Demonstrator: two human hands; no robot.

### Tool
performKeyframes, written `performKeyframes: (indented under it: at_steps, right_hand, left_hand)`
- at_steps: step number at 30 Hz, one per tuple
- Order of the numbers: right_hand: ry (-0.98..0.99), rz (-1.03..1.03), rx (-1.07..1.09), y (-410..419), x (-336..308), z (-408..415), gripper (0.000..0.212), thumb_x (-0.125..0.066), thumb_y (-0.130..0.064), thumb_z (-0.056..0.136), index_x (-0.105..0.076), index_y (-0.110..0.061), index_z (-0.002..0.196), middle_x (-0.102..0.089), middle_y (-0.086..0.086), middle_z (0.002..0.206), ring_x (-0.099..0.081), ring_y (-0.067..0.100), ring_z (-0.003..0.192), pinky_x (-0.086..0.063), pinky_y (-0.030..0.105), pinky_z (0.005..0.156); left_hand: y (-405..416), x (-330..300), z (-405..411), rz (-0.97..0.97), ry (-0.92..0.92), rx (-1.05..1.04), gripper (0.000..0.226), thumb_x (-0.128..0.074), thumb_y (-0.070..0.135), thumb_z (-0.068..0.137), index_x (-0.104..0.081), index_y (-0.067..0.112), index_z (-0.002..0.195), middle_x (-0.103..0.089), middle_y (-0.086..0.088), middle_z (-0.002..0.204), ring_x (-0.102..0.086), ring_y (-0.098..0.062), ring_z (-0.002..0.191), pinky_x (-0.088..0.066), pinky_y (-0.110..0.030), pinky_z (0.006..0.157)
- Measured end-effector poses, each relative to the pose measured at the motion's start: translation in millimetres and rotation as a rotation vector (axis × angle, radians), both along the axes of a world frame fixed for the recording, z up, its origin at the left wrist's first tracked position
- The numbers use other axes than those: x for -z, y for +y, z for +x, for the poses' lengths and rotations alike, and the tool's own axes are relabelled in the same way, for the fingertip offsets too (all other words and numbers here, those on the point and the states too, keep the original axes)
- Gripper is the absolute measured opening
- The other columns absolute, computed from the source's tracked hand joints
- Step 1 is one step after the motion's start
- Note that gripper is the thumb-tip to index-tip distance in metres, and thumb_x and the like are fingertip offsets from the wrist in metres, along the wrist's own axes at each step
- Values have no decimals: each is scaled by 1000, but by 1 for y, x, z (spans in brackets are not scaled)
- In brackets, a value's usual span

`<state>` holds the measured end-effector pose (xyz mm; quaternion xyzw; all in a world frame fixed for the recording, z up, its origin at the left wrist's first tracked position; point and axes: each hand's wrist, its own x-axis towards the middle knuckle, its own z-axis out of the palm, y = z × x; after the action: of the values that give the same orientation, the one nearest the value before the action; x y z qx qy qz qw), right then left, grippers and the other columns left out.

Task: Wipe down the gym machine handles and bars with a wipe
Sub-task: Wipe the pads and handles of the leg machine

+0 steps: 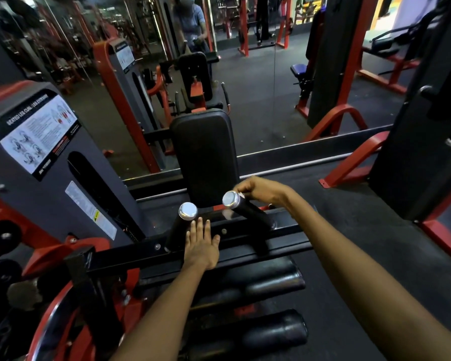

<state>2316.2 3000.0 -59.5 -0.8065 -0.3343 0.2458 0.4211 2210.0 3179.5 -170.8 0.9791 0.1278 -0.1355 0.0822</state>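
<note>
Right hand pinches wipe at right handle cap | left hand flat, fingers straight, on crossbar | risk: light pinch slips, wipe drops.

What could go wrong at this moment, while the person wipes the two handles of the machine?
1. The right hand pinches only a small wipe at the cap of the right handle; it may slip, and the black grip below could stay unwiped.
2. The left hand lies flat on the black bar and holds no wipe, so it could soil that bar.
3. The left handle might be forgotten.
</note>
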Motion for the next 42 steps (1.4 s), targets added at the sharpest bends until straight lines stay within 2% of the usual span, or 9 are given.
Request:
performKeyframes:
  at_steps: [3,6,16,21,24,28,34,38,42]
  right_hand:
    - [-26,-339,27,-17,21,8,32,-44,11,83,-69,-7,75,-61,-12,60,-53,-2,55,-41,15,61]
    - [-202,-608,44,-22,26,11,31,-44,1,86,-71,-10,97,-58,1,78,-53,16,70,-39,22,60]
    - [-265,-141,712,-38,93,-43,21,-49,-3,83,-67,8,87,-56,17,82,-57,24,86,-37,31,70]
    - [-243,225,939,-24,91,-92,9,-63,-6,85,-69,-9,90,-66,5,83,-63,22,80,-42,23,68]
    - [-514,545,857,-5,41,-102,18,-61,-3,84,-63,-10,100,-64,1,94,-59,13,85,-46,19,77]
    - [-1064,353,481,9,32,-96,15,-51,-6,89,-62,-3,98,-57,9,92,-48,20,86,-40,23,77]
    - [-783,-8,490,-47,122,-79,26,-57,1,80,-63,-7,104,-54,5,100,-55,31,90,-41,27,80]
    - [-724,239,726,-30,91,-87,19,-60,2,79,-66,-4,95,-53,5,96,-53,23,90,-41,20,80]
    - [-976,431,512,7,52,-94,14,-59,2,85,-66,1,97,-54,8,105,-52,19,100,-42,20,90]
  left_hand:
    - [0,1,0,-5,-1,-2,59,-14,38,106,10,13,154,21,-5,160,22,-22,146,10,-38,118]
    - [0,1,0,-3,-10,-1,58,-14,38,106,9,13,154,21,-5,160,22,-22,146,10,-38,118]
    - [1,4,0,5,-27,8,59,-14,38,106,7,12,154,18,-6,161,20,-23,147,10,-39,118]
    - [0,3,-1,-5,-31,6,59,-14,37,106,7,12,154,19,-6,161,20,-24,147,10,-39,118]
    - [0,1,0,-5,-30,9,58,-14,37,106,7,12,154,19,-6,161,21,-23,147,9,-39,118]
    - [0,-1,-3,-19,-11,1,58,-13,38,106,8,14,154,20,-5,160,22,-22,146,10,-39,118]
    - [0,-2,-2,-30,-5,1,58,-13,38,106,8,13,154,21,-5,160,23,-22,146,10,-39,119]
    - [0,-1,1,-18,-3,1,58,-14,38,106,8,13,154,20,-5,160,23,-23,146,9,-40,119]
    - [0,-1,0,-27,10,-3,58,-13,38,106,8,14,154,20,-6,160,22,-23,146,10,-39,118]
